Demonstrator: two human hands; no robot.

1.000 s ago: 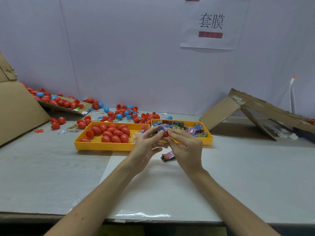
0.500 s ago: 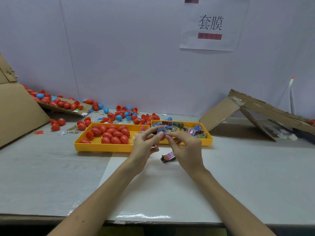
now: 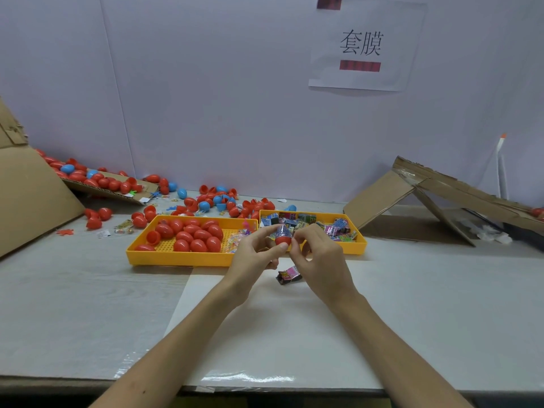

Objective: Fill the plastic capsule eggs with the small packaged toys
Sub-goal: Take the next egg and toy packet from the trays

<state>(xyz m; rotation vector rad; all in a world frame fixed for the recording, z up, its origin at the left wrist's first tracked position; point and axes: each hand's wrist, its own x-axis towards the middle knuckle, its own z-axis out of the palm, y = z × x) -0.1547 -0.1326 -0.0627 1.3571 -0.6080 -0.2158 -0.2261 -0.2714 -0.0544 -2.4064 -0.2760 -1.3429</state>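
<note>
My left hand (image 3: 254, 257) pinches a red capsule egg half (image 3: 283, 238) between thumb and fingers, just above the table in front of the trays. A small blue packaged toy (image 3: 284, 230) sticks out of the top of that half. My right hand (image 3: 319, 260) has its curled fingertips on the right side of the egg half and toy. Another packaged toy (image 3: 289, 274), pink and black, lies on the table under my hands. The left yellow tray (image 3: 176, 257) holds several red eggs (image 3: 191, 235). The right yellow tray (image 3: 360, 245) holds several packaged toys (image 3: 335, 229).
Loose red and blue eggs (image 3: 206, 201) are scattered behind the trays and on a cardboard flap (image 3: 112, 191) at the back left. A large cardboard sheet (image 3: 32, 195) leans at the left. Folded cardboard (image 3: 426, 195) stands at the right. A white sheet (image 3: 265, 334) covers the near table.
Both hands have stayed in place in front of the trays. The blue toy packet now sits lower in the red egg half, and the fingers have shifted around it.
</note>
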